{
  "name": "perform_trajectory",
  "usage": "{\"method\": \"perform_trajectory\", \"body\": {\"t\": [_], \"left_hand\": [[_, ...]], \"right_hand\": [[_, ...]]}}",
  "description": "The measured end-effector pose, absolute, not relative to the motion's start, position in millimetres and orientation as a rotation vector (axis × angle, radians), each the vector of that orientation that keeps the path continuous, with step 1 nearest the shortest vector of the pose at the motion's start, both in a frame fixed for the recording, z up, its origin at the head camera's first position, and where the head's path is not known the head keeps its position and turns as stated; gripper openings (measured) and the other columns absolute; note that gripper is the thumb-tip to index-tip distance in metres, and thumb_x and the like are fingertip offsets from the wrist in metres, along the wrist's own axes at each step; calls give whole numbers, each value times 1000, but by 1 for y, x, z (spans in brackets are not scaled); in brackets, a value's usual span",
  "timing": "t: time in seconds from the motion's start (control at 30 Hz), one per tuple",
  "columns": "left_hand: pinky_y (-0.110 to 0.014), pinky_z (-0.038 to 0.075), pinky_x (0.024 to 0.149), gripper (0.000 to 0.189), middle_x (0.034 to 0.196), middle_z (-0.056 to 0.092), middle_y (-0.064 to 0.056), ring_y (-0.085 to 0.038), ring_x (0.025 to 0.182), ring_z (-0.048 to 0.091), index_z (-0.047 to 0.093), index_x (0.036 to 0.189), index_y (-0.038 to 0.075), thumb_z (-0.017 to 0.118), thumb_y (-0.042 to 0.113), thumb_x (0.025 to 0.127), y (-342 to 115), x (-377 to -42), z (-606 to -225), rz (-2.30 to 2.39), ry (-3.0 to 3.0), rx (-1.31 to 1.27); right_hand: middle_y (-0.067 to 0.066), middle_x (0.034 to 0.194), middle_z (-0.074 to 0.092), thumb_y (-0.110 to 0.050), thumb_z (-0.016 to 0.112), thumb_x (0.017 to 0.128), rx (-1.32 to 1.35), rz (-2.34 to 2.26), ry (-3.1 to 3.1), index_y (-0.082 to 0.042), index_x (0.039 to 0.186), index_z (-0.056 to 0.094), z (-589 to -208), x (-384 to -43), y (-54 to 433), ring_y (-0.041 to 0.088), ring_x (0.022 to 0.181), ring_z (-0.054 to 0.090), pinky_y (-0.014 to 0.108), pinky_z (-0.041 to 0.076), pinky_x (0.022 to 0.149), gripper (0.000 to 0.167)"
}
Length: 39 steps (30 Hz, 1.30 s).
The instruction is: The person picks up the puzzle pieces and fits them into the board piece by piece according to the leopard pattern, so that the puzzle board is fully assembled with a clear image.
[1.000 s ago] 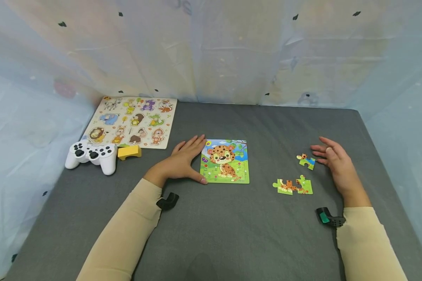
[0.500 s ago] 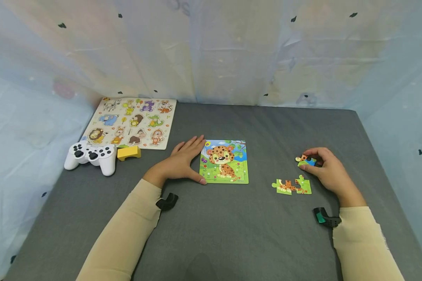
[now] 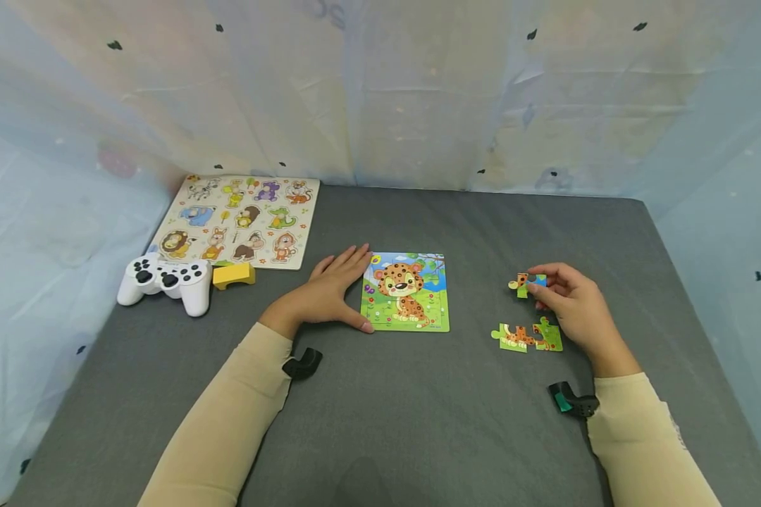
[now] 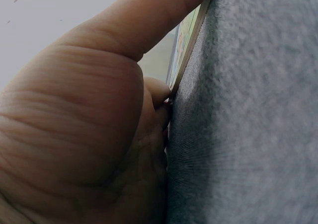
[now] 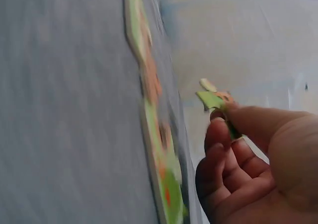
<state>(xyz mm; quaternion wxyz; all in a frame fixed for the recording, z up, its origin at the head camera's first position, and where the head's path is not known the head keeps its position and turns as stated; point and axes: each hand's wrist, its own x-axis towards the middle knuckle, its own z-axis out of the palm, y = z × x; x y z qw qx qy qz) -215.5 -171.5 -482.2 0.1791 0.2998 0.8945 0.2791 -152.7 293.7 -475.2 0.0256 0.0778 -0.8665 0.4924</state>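
My left hand (image 3: 323,292) lies flat with its fingers spread, touching the left edge of a square leopard puzzle board (image 3: 404,292). In the left wrist view its thumb (image 4: 144,20) rests along the board's edge. My right hand (image 3: 580,310) pinches a jigsaw piece (image 3: 522,284) printed in green, blue and spotted orange between thumb and fingers. The right wrist view shows that piece (image 5: 212,100) raised off the table. Just nearer than it, two more jigsaw pieces lie side by side: a left piece (image 3: 512,339) and a right piece (image 3: 550,334). Whether they interlock I cannot tell.
At the back left lies a cream animal puzzle board (image 3: 228,222). A white game controller (image 3: 165,278) and a yellow arched block (image 3: 233,274) sit at its front edge. Grey cloth (image 3: 418,415) covers the table, with pale sheeting (image 3: 406,91) hung behind.
My right hand has closed on the upper jigsaw piece, lifted it and carried it a little to the left. The left hand and the leopard board have stayed put.
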Motion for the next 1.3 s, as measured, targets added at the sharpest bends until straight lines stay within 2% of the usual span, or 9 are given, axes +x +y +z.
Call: {"method": "perform_trajectory", "body": {"t": [0.17, 0.37, 0.53, 0.73, 0.93, 1.17, 1.3], "left_hand": [[-52, -9, 127, 143, 182, -4, -1, -19, 165, -9, 6, 177, 13, 91, 70, 77, -170, -215, -479, 778, 2527, 827], [-52, -8, 127, 142, 182, -3, -1, -19, 165, -8, 6, 177, 13, 93, 67, 77, -168, -214, -477, 761, 2532, 825], [-51, -9, 127, 143, 182, -2, -3, -21, 165, -7, 8, 176, 10, 93, 67, 77, -169, -214, -480, 776, 2537, 832], [-53, -9, 127, 143, 182, -2, -4, -21, 165, -8, 8, 176, 10, 92, 68, 77, -170, -215, -481, 785, 2536, 837], [-49, -11, 126, 144, 182, -4, 0, -17, 165, -10, 6, 177, 14, 92, 71, 76, -171, -216, -484, 779, 2537, 832], [-52, -9, 127, 144, 182, -4, -1, -19, 165, -9, 6, 177, 13, 91, 71, 76, -170, -216, -481, 772, 2531, 840], [-51, -9, 127, 142, 182, -4, 0, -18, 165, -9, 5, 177, 14, 92, 68, 78, -169, -214, -477, 755, 2530, 828]], "right_hand": [[20, 109, 61, -4, 65, 111, 326, 1672, -2644, 2, 144, 65, -474, -152, 274, 22, 82, 74, 28, 61, 72, 34], [20, 104, 62, -5, 69, 109, 368, 1797, -2606, 1, 136, 68, -476, -149, 245, 28, 79, 69, 31, 59, 68, 28], [21, 106, 65, -7, 70, 109, 395, 1924, -2572, 2, 139, 69, -479, -148, 220, 31, 83, 72, 34, 61, 73, 31], [23, 103, 69, -3, 69, 108, 414, 2015, -2505, 5, 138, 67, -482, -154, 193, 28, 80, 73, 35, 62, 72, 31], [21, 105, 70, -2, 67, 108, 370, 2037, -2538, 4, 141, 68, -484, -165, 170, 29, 85, 74, 36, 62, 75, 33], [22, 108, 71, -4, 67, 109, 324, 2045, -2609, 5, 146, 64, -484, -170, 159, 35, 92, 75, 36, 63, 78, 38], [19, 108, 70, -5, 69, 108, 333, 1950, -2645, 4, 144, 66, -483, -168, 157, 32, 90, 74, 36, 62, 77, 37]]}}
